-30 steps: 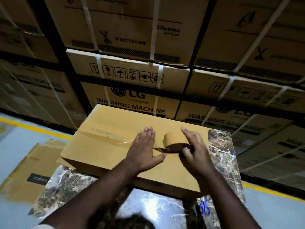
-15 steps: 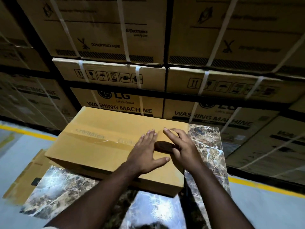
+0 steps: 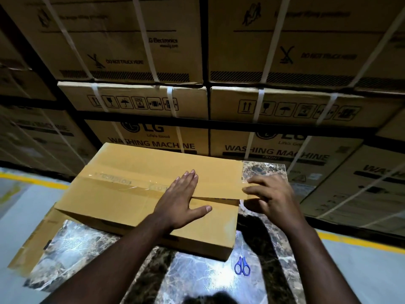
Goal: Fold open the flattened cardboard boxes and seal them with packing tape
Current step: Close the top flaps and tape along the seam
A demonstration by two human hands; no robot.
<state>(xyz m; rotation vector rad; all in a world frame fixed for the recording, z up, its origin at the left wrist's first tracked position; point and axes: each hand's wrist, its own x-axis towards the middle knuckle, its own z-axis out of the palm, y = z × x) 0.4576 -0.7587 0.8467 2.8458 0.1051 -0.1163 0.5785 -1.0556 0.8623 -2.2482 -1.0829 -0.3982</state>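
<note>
Cardboard box (image 3: 140,194), flat rectangular, smooth tan corrugated board, lies on the marble table (image 3: 72,244), a glossy brown-and-white veined slab with glare spots. The box covers most of the table's far half, its right end stopping short of the table's right edge. Clear glossy packing tape (image 3: 122,183) runs along the box's top centre seam from the left end toward the middle, wrinkled and shiny, faint print showing through it. Left hand (image 3: 182,200) lies flat on the box top just right of the middle, palm down, fingers straight and together, thumb spread out toward the right, pressing on the seam. Right of that hand the seam is unsealed, a dark gap between the two top flaps. Right hand (image 3: 269,196) is at the box's right end, fingers curled, pinching the strip of brown tape (image 3: 249,188) at the end edge of the seam; the tape roll is not visible, cannot tell if it is behind the hand. Blue-handled scissors (image 3: 242,266), small with looped plastic handles, lie on the table near the box's near right corner, apart from it. Flattened cardboard (image 3: 28,249) lies partly under the table's left edge. Behind the table, stacked washing machine cartons (image 3: 153,102), matte brown with white plastic strapping bands.
</note>
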